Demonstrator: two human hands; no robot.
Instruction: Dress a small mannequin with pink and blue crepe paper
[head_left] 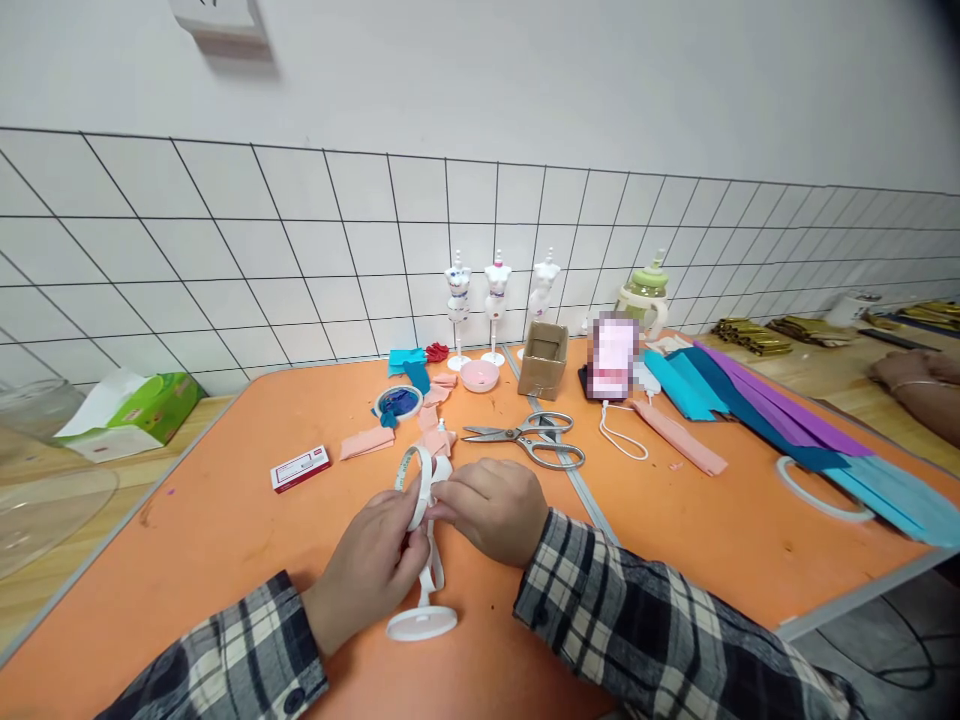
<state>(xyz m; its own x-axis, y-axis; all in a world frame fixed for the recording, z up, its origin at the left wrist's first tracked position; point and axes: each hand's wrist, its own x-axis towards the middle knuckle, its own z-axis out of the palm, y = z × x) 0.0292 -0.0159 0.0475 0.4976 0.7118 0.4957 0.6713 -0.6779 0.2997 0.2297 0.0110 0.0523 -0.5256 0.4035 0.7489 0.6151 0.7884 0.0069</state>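
My left hand [379, 550] is closed around a small white dress form, with a roll of white tape [424, 490] at its fingertips. The dress form's round base [421, 624] shows below the hand, low over the orange table. Its torso is mostly hidden by my fingers and the roll. A loose white strip hangs beside the stem. My right hand [495, 508] is closed in a pinch against the tape, touching the roll's right side; exactly what lies between its fingertips is hidden. Scissors [525, 437] lie just beyond my right hand, blades pointing left.
Behind stand three decorated dress forms [496, 290], a pink bowl [480, 376] and a cardboard box [543, 360]. Pink fabric pieces [367, 442], a staple-sized box [300, 468] and a blue-filled ring [398, 402] lie left. A phone [613, 358] and fabric strips [795, 410] lie right, near another person's hand [915, 366].
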